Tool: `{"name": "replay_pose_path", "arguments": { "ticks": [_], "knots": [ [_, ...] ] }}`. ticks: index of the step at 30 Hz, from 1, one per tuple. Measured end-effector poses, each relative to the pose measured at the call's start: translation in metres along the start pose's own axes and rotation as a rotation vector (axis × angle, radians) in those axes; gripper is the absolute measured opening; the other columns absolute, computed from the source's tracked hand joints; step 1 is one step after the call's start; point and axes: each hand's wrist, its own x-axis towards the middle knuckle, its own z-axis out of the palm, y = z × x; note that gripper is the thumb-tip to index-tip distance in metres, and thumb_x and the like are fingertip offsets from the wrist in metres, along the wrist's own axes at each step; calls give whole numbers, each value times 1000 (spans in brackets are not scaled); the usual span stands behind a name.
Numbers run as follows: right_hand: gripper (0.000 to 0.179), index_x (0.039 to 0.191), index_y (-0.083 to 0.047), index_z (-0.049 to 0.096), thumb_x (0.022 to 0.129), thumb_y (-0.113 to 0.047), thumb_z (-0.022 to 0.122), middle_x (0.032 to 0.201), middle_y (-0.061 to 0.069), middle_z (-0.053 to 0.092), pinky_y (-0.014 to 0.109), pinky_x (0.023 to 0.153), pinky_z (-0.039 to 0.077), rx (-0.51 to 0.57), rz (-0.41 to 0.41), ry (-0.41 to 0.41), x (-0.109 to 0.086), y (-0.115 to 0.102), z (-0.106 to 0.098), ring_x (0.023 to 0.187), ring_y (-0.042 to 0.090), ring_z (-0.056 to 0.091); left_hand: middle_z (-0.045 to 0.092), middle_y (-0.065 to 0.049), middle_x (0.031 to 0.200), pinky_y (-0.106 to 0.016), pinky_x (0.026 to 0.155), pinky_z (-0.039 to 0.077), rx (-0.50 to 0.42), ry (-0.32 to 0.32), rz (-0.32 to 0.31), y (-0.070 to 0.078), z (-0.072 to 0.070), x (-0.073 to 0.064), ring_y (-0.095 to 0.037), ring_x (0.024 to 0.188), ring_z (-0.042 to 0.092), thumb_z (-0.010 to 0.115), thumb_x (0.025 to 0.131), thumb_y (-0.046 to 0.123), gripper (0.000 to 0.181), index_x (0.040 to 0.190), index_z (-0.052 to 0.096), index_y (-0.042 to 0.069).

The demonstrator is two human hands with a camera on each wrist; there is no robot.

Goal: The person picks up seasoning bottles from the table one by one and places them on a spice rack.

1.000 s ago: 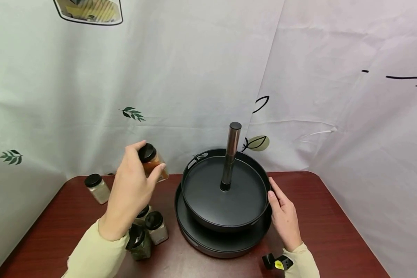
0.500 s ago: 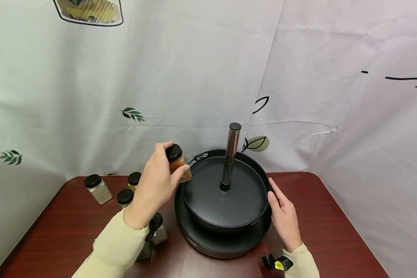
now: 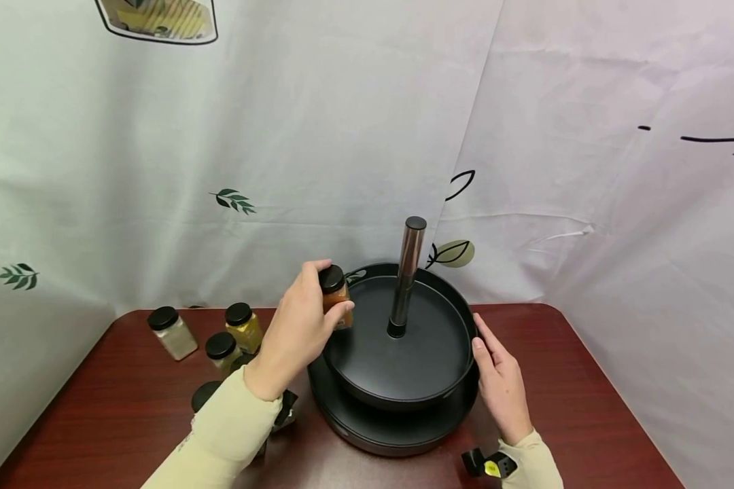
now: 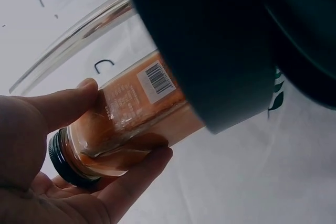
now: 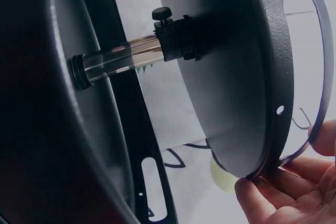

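A two-tier black round rack stands on the table, a shiny pole [image 3: 407,265] rising from its middle. My left hand [image 3: 295,327] holds a black-lidded spice jar [image 3: 336,299] of orange powder at the left rim of the upper tray [image 3: 373,346]. In the left wrist view, fingers and thumb grip the jar [image 4: 131,108] near its lid, and the dark tray wall [image 4: 210,61] hides its base. My right hand [image 3: 503,380] pinches the upper tray's right rim, beside the slot in the right wrist view. Below sits the wider lower tray [image 3: 397,435].
Several black-lidded jars stand left on the red-brown table [image 3: 122,401]: a whitish one [image 3: 174,336], a yellow one [image 3: 246,333], others partly behind my left sleeve [image 3: 220,435]. A white printed cloth [image 3: 318,149] hangs close behind the rack.
My left hand has carried the orange jar rightward, then slightly down, to the upper tray's left rim. More jars behind that arm now show. The right hand and rack stay put.
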Motion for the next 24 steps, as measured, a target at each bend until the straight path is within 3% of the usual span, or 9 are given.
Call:
{"name": "replay_pose_path", "arguments": {
  "ticks": [4,10,17,24],
  "knots": [
    [42,151,-18,48,109,-22,46,152,-3,47,5,101,31,-2,2,0,0,0,0,128,-5,45,60,-25,124,-44,84,57,7,-23,-3,-2,6,0,-34,106,67,81,87,16,68,138,41,-5],
    [42,151,-19,47,109,-23,46,152,-4,46,5,102,30,1,8,-6,0,0,0,138,7,41,60,-24,123,-44,85,57,21,-36,-1,-6,10,-1,-33,105,67,79,88,15,66,137,41,-5],
    [42,151,-19,47,109,-22,46,152,-4,46,5,100,31,9,8,-6,0,0,0,129,-5,44,61,-23,121,-43,82,58,27,-57,-19,-9,16,0,-31,102,68,80,88,14,65,137,42,-5],
    [42,151,-19,47,109,-23,47,152,-4,46,5,100,31,12,8,-11,0,0,-1,133,-1,43,60,-20,120,-42,80,57,32,-79,-38,-9,18,2,-29,98,68,80,88,14,64,137,43,-4]
  ]
}}
